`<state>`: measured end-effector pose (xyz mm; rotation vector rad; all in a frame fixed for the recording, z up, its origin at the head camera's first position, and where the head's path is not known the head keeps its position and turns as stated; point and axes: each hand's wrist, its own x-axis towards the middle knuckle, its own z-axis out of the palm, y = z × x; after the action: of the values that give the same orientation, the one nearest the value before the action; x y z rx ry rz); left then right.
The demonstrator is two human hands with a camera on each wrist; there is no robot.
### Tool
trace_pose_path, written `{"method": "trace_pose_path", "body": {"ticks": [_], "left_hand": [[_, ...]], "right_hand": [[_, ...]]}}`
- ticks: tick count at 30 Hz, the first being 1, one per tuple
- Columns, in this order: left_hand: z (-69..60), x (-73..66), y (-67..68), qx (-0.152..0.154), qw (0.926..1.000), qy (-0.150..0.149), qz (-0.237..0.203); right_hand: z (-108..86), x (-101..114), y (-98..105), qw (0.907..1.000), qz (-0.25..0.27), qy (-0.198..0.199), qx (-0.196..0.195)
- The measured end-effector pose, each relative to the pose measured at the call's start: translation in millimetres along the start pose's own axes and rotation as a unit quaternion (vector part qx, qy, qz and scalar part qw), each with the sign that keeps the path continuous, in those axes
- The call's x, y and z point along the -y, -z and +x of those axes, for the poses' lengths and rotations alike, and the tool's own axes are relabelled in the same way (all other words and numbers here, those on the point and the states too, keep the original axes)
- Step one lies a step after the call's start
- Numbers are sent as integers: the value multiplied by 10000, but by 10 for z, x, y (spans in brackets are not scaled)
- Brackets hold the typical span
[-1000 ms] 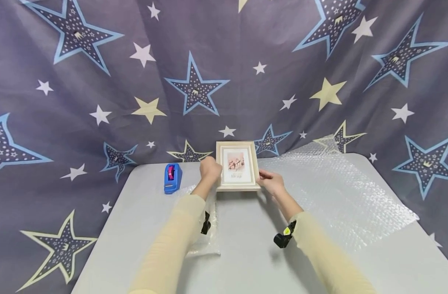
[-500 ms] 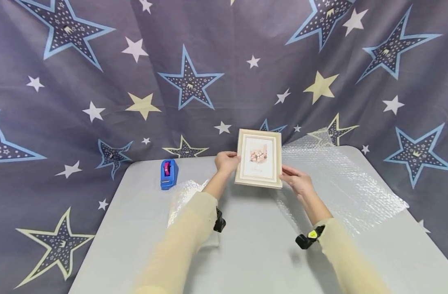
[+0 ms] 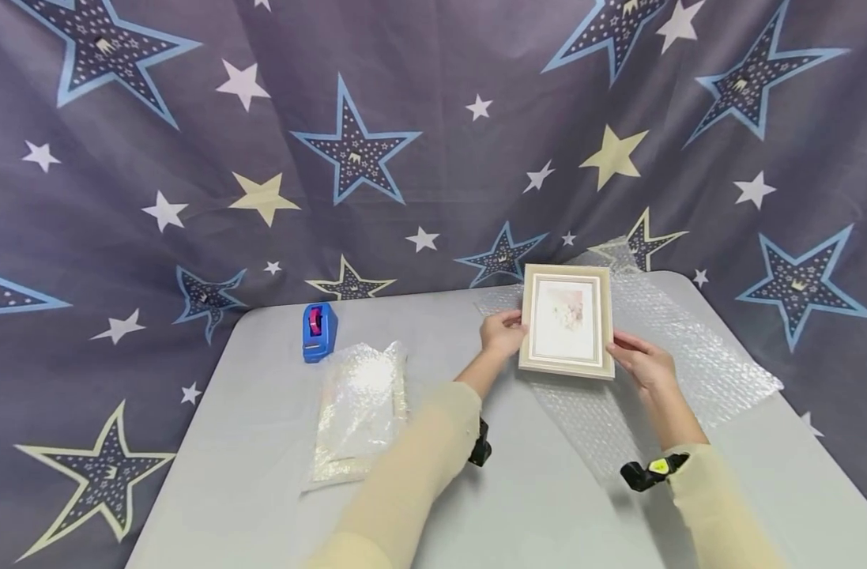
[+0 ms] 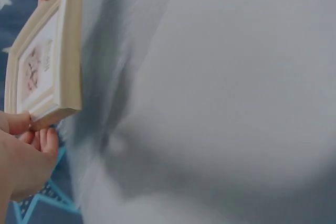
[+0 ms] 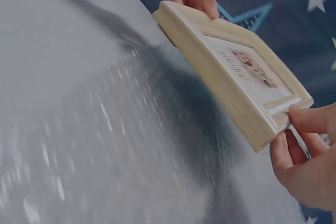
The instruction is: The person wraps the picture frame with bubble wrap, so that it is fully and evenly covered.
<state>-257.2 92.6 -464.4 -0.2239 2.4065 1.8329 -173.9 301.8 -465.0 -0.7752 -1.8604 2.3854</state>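
Note:
A cream picture frame (image 3: 567, 322) with a pale flower print is held up by its two sides, above the bubble wrap sheet (image 3: 696, 356). My left hand (image 3: 503, 333) pinches its left edge, with the thumb on the front and fingers behind, as the left wrist view shows at the hand (image 4: 26, 156). At the opposite edge my right hand (image 3: 645, 363) pinches in the same way. From the right wrist view, the picture frame (image 5: 226, 72) is tilted and apart from the bubble wrap (image 5: 105, 145), its shadow falling on it.
To the left lies a flat bubble-wrapped packet (image 3: 362, 407). Behind it stands a blue tape dispenser (image 3: 319, 332) with a pink core. A star-patterned curtain (image 3: 433, 158) hangs along the back edge of the grey table (image 3: 241, 442).
Both hands have lifted the picture frame off the table's back middle and carried it right, over the bubble wrap. The packet on the left is now uncovered by my left arm.

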Motion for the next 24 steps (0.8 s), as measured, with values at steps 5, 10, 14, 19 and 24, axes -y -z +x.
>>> {"method": "trace_pose_path", "body": {"ticks": [5, 10, 14, 19, 24], "left_hand": [[-38, 157, -227, 571, 9980, -238, -122], [-37, 278, -312, 954, 9937, -545, 215], [-34, 352, -285, 1064, 9918, -510, 487], [-53, 420, -221, 1232, 9903, -326, 553], [-73, 446, -101, 1448, 9881, -168, 482]], "right_hand": [[-7, -40, 211, 9992, -197, -154, -321], [-6, -114, 316, 9988, -106, -354, -317], [22, -183, 323, 9986, -103, -467, -226], [59, -259, 310, 9986, -102, -446, -276], [72, -294, 244, 9977, -475, -343, -348]]}}
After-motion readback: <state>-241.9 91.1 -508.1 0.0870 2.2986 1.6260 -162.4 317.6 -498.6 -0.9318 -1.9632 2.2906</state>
